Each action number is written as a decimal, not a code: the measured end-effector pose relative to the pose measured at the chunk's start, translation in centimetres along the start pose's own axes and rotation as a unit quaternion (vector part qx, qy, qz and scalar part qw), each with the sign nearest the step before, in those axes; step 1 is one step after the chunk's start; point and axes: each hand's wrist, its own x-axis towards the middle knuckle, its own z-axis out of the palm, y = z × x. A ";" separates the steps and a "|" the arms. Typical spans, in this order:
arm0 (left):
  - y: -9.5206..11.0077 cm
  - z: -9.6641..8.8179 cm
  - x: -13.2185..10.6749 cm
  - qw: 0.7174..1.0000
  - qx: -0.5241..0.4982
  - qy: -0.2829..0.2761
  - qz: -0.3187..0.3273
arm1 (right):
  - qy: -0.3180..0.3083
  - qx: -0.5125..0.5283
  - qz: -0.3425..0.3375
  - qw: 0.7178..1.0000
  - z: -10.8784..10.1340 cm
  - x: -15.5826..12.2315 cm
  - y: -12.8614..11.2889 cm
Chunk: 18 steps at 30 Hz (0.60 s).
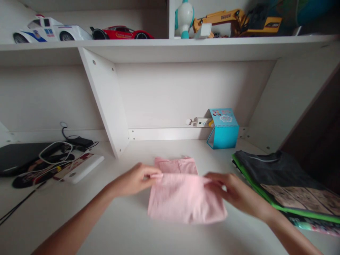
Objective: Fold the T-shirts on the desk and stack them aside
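A pink garment (183, 200), partly folded, lies on the white desk in front of me; its exact kind I cannot make out. Its far end rests flat on the desk, while the near part is doubled over and lifted along a fold. My left hand (139, 180) pinches the left end of that folded edge. At the right end, my right hand (225, 189) grips the same edge between thumb and fingers. Slight motion blur softens the cloth and both hands.
To the right sits a stack of folded clothes (292, 187). A blue desk calendar (224, 129) stands at the back by a power socket (202, 122). Cables and a white power strip (85, 168) lie left, beside a dark laptop (18, 159). Toy vehicles (122, 32) line the shelf above.
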 end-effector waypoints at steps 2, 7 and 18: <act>-3.0 -1.5 5.4 0.996 -0.046 0.035 -0.061 | 0.032 -0.021 0.047 0.998 0.1 5.7 2.2; -11.3 0.4 12.2 0.990 -0.039 0.025 -0.133 | -0.001 -0.018 0.097 0.995 3.6 14.1 7.4; -16.6 2.4 11.9 0.984 -0.036 0.072 -0.161 | 0.021 0.003 0.148 0.989 6.0 15.6 11.2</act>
